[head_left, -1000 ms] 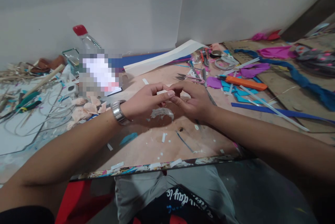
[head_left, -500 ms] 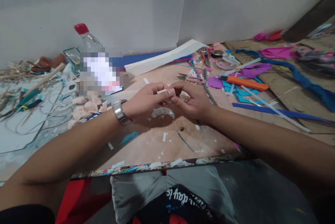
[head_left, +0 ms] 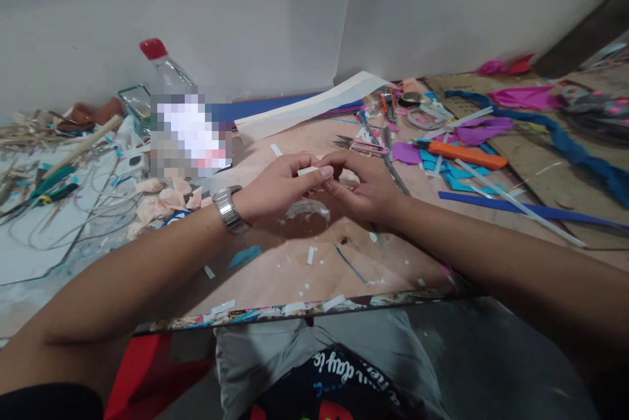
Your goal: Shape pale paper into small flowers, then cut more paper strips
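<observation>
My left hand [head_left: 272, 189], with a metal watch [head_left: 227, 209] on its wrist, is closed, thumb pressed against its fingers. A small pale strip [head_left: 307, 171], perhaps paper, shows between them. Fingertips of my right hand [head_left: 376, 189] meet the left thumb tip. Its fingers are curled in a pinch around the same spot, and a pale bit [head_left: 350, 178] shows inside the curl. Most of what they hold is hidden. Beneath the hands, a clear glossy patch [head_left: 308, 211] lies on the tabletop. Thread snips [head_left: 361, 145] with a pink handle lie just beyond the right hand.
Right of my hands lie an orange cutter knife [head_left: 464, 153], a blue strip [head_left: 521, 209] and coloured paper scraps. A folded cream sheet [head_left: 314, 104] lies behind. Leftward are a pixelated phone [head_left: 191, 132], a red-capped bottle [head_left: 167, 66], peach petal-like pieces [head_left: 171, 198] and pliers [head_left: 54, 187].
The left thumb has slid slightly right, further over the right fingertips. Both hands stay together in nearly the same place, and the view has shifted a little.
</observation>
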Available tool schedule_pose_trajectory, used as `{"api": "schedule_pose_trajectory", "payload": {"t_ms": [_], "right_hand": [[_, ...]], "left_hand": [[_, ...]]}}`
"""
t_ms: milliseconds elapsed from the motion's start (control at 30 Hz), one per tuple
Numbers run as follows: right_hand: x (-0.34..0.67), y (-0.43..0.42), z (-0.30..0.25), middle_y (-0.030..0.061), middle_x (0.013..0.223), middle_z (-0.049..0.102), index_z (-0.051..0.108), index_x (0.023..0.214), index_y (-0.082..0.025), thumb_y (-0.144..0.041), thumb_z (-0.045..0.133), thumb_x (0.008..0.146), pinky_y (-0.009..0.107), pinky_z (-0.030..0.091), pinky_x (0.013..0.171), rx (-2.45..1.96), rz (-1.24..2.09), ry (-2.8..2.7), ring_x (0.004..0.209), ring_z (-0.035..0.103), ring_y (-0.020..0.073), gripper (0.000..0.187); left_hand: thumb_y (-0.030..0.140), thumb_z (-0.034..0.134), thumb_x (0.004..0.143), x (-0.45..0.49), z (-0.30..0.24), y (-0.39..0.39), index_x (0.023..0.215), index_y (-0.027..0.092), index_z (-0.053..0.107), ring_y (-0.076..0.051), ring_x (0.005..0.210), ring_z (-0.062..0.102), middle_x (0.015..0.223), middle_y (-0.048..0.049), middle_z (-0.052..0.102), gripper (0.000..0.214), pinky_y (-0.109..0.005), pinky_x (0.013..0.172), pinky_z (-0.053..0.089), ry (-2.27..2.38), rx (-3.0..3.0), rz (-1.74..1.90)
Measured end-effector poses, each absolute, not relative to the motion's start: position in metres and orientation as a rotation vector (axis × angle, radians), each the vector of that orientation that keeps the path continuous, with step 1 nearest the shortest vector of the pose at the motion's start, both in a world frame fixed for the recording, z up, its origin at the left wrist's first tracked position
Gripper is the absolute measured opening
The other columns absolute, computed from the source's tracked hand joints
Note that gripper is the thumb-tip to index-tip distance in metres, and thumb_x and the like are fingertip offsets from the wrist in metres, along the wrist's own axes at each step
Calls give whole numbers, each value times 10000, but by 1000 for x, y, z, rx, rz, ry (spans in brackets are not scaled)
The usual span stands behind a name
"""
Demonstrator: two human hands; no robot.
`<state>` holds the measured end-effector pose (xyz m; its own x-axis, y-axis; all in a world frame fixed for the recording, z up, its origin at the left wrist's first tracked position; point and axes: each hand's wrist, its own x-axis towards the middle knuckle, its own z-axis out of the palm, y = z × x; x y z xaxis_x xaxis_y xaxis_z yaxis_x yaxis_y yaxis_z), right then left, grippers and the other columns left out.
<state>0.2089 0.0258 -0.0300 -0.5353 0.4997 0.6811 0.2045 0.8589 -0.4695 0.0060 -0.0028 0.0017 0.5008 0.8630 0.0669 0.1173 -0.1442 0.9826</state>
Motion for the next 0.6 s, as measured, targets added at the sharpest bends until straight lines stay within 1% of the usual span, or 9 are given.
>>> {"api": "schedule_pose_trajectory", "payload": {"t_ms": [167, 600], "right_hand": [[210, 28, -32, 32, 916, 742, 646, 1093, -227, -397, 620, 995, 294, 517, 706, -502, 438, -2162, 776, 669, 164, 198], [209, 26, -30, 11, 870, 729, 646, 1077, -219, -353, 630, 988, 272, 486, 686, -486, 429, -2157, 725, 651, 141, 162]], "left_hand": [[430, 618, 959, 6, 1, -1, 874, 142, 640, -130, 773, 551, 857, -47, 619, 301, -266, 720, 474, 897, 1684, 826], [427, 606, 973, 5, 0, -2, 881, 143, 646, -128, 767, 541, 854, -48, 613, 301, -260, 712, 470, 885, 1722, 825]]}}
